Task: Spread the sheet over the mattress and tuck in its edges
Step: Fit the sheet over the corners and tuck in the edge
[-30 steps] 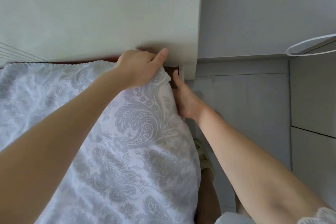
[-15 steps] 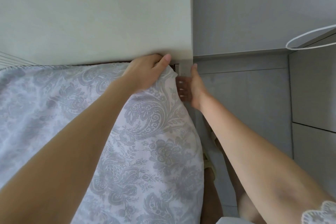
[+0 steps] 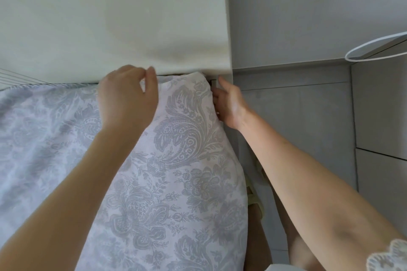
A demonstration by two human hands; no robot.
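Note:
The white sheet (image 3: 176, 160) with a grey floral print covers the mattress up to the pale headboard (image 3: 110, 28). Its corner (image 3: 193, 86) bulges at the headboard's right end. My left hand (image 3: 126, 97) hovers over the sheet's top edge by the headboard, with fingers loosely curled and nothing held. My right hand (image 3: 229, 105) is at the side of that corner, thumb pointing up. Its fingers press against the sheet's hanging side, and their tips are hidden behind the cloth.
A grey tiled floor (image 3: 308, 116) runs along the bed's right side, with a grey wall (image 3: 308, 6) beyond. My foot in a pale sandal (image 3: 256, 198) stands close to the bed. A white ring-shaped object (image 3: 374, 50) sits at the far right.
My left hand has let go of the sheet corner and moved left along the headboard. My right hand has moved in against the corner's side. The dark gap at the corner is now covered by the sheet.

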